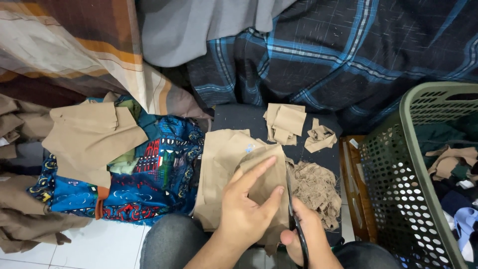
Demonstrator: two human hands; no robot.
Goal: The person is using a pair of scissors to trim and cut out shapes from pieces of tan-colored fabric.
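Best to keep left hand fingers pressed flat on the tan cloth while right hand, gripping black scissors, cuts slowly along the edge.

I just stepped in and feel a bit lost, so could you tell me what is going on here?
A person is cutting tan cloth with black scissors. The left hand presses the cloth flat on the lap while the right hand works the scissors along its edge. A heap of frayed trimmings lies beside it, cut pieces beyond, and a green basket to the right.
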